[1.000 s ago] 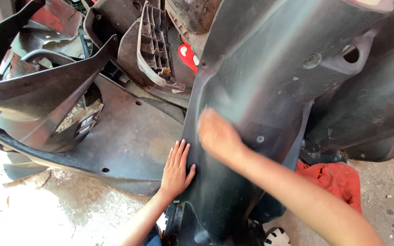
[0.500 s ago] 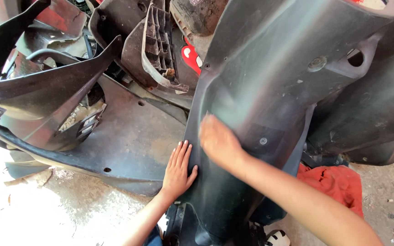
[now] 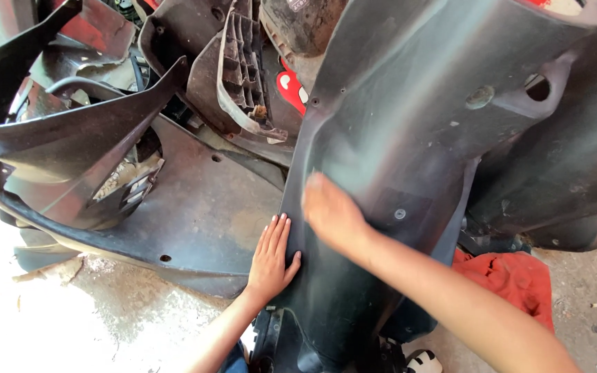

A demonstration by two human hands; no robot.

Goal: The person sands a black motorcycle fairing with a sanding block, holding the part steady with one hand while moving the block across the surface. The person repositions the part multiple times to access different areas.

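Still flat and open, the left hand (image 3: 271, 259) presses the dark plastic scooter panel (image 3: 409, 159) standing on the floor. The right hand (image 3: 333, 214), blurred, palm down, gripping nothing, has barely shifted.

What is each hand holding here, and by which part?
Neither hand grips anything. The left hand lies flat on the left edge of the big black plastic panel; the blurred right hand presses on its face.

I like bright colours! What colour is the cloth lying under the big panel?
The cloth is red-orange, seen in the head view, lower right.
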